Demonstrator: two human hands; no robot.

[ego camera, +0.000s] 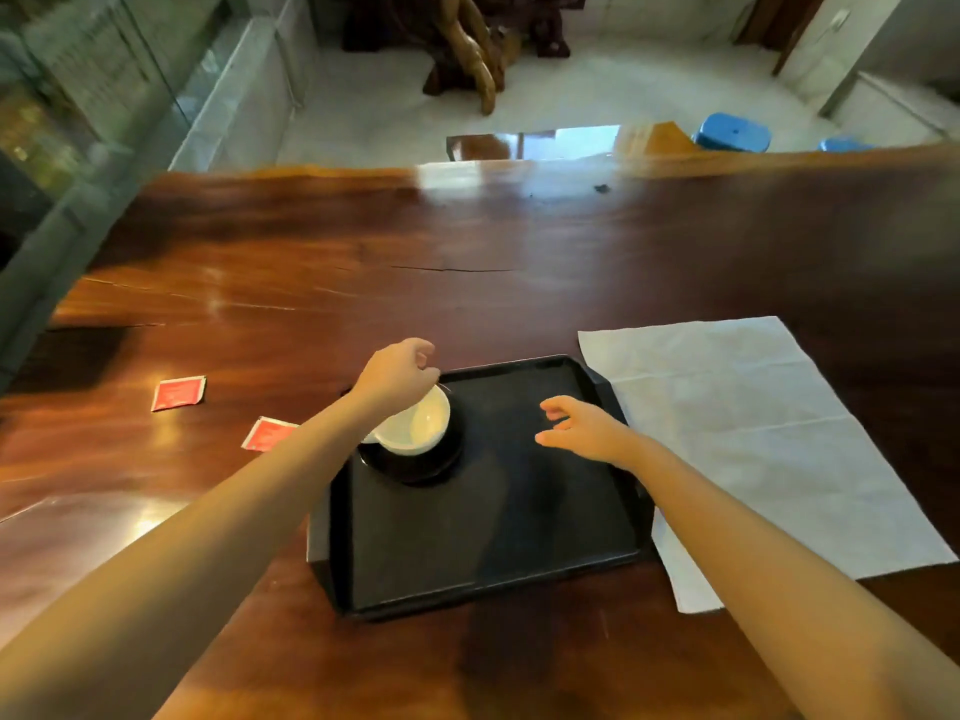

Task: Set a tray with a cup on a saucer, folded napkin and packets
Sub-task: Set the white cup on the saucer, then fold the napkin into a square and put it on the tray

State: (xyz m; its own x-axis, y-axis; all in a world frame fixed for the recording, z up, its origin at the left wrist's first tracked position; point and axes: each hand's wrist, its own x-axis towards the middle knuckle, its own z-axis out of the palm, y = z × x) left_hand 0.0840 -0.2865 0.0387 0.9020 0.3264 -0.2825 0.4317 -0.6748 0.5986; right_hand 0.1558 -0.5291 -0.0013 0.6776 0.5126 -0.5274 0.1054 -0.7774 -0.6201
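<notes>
Cup sat on saucer, far-left on tray; ceramic, prob. fragile & slick, so take by rim. L hand curled over rim, grip unclear; R hand loose, empty, above tray.

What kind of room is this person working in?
Probably a tea room or reception lounge, though it could be a home: a long polished slab-wood table, a carved root-wood stand on pale tiled floor, and a glass cabinet.
</notes>
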